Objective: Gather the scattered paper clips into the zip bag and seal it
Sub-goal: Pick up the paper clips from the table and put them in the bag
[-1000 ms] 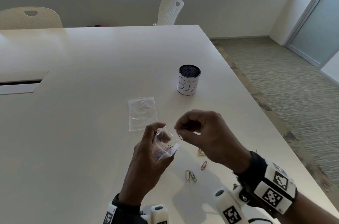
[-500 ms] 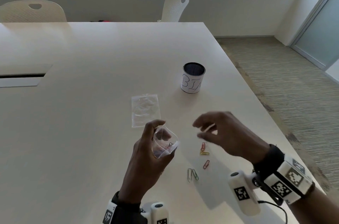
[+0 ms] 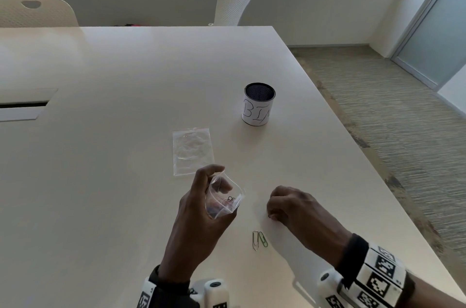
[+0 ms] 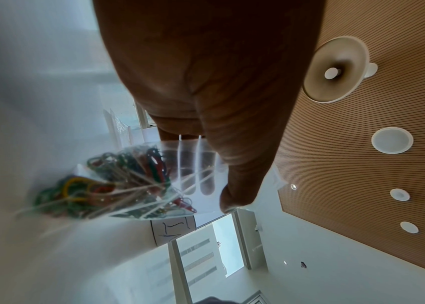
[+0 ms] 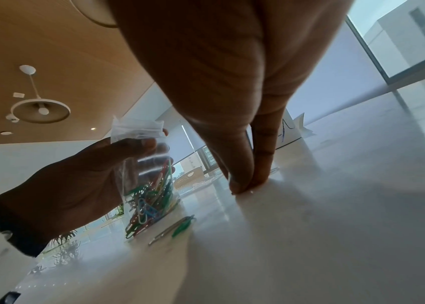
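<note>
zip bag [image 3: 223, 198] in left hand [image 3: 199, 209]

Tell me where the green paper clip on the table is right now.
In the head view the green paper clip lies on the table beside a silver clip, between the left hand and right hand.

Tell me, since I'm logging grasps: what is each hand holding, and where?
Left hand holds the zip bag by its side below the open mouth. Right hand pinches at the table; any clip there is hidden.
</note>
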`<state>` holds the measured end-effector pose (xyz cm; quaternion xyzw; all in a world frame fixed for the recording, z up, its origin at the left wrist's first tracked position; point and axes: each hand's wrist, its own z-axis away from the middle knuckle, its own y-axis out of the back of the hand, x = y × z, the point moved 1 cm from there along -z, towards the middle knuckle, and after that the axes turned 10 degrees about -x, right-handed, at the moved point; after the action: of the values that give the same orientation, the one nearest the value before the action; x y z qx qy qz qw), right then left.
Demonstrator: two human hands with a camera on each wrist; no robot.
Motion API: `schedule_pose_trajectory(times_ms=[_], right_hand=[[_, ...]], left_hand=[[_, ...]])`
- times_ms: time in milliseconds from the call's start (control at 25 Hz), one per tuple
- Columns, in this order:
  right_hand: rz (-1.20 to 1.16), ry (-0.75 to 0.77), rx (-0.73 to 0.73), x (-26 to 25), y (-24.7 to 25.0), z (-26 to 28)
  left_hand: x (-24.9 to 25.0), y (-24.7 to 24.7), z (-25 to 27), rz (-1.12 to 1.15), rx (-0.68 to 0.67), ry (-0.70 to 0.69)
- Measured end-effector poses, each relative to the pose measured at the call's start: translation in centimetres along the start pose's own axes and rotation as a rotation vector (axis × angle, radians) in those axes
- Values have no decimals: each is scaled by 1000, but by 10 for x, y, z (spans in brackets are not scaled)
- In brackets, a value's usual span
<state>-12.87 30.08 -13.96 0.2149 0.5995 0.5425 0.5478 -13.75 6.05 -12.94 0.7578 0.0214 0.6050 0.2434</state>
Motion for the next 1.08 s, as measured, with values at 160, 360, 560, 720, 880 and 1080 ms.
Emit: schedule_pose_trajectory(times_ms=[160, 360, 560, 720, 880, 1080], right_hand=[[-10, -47, 16, -2, 5, -9], [-21, -115, -50, -2, 12, -16], [-8, -130, -174, -1, 16, -20], [52, -89, -167, -11, 13, -15], [80, -101, -200, -15, 14, -14], [33, -131, -250, -20, 20, -18]], left_hand=[[0, 1, 1, -1, 2, 0], [0, 0, 2, -11, -2, -2], [0, 0, 1, -14, 1, -7], [0, 0, 2, -16, 0, -6], [1, 0, 2, -16, 1, -14], [1, 0, 2, -9, 9, -19]])
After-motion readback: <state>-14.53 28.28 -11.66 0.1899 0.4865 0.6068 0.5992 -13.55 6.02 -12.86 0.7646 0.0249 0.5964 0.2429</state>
